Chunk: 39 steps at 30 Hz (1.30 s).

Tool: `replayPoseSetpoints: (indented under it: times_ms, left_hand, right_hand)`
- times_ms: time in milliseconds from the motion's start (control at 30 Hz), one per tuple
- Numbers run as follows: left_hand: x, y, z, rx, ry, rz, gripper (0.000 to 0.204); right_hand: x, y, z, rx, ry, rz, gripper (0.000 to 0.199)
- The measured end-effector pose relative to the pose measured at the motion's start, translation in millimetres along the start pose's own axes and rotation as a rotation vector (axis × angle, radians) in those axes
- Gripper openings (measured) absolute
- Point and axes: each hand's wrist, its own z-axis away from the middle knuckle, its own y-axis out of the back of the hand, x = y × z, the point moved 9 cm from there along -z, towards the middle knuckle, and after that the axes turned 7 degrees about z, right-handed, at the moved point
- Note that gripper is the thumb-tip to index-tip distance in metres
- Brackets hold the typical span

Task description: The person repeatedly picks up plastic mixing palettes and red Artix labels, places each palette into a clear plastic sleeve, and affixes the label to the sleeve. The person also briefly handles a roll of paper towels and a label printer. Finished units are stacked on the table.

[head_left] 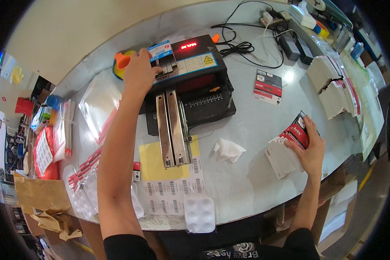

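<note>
My left hand [139, 71] reaches over the top left of a black tabletop machine [193, 80] with a red lit display. Its thumb is spread from the fingers, beside a blue-and-white panel [160, 51]; part of what it touches is hidden. Two metal rails [172, 130] slope from the machine toward me. On the right side of the table, my right hand [310, 149] is closed around a stack of cards [284, 159]. The top card is red and black, and the others fan out with white sides showing. A single red-and-black card [268, 88] lies flat beyond that hand.
Under the rails lie a yellow sheet [151, 160] and barcode label sheets [164, 190]. A white tray with round wells [200, 215] sits at the near edge. Crumpled tissue [229, 150] lies mid-table. Card stacks [334, 89] stand right, clear bags [100, 102] left, cables [238, 48] behind.
</note>
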Motion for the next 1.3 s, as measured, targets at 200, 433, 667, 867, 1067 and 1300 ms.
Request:
replayPoseSetpoints:
  times_ms: [200,433,667,867,1067,1300]
  left_hand:
    - [24.1,-1.7,0.3,-0.145,-0.297,-0.183,0.115]
    - [9.3,-33.5,-30.1,-0.585,-0.265,0.118,0.124]
    - [8.6,-34.3,-44.6,-0.62,-0.397,-0.009,0.104]
    - [22.3,-40.1,-36.0,-0.562,-0.472,-0.101,0.098]
    - [29.4,-44.0,-42.2,-0.713,-0.48,-0.139,0.094]
    - [28.7,-26.6,-35.2,-0.57,-0.505,-0.1,0.091]
  right_hand:
    - [0.6,-1.4,-1.1,-0.016,-0.012,-0.001,0.086]
    - [0.7,-0.6,0.0,-0.017,-0.039,-0.029,0.088]
    - [0.1,-1.4,0.0,-0.001,-0.017,-0.007,0.092]
    - [-1.0,0.7,1.6,0.014,-0.004,0.034,0.092]
    - [-3.4,1.1,0.4,0.025,0.028,0.02,0.091]
    - [0.9,-0.8,1.6,0.002,0.001,0.028,0.094]
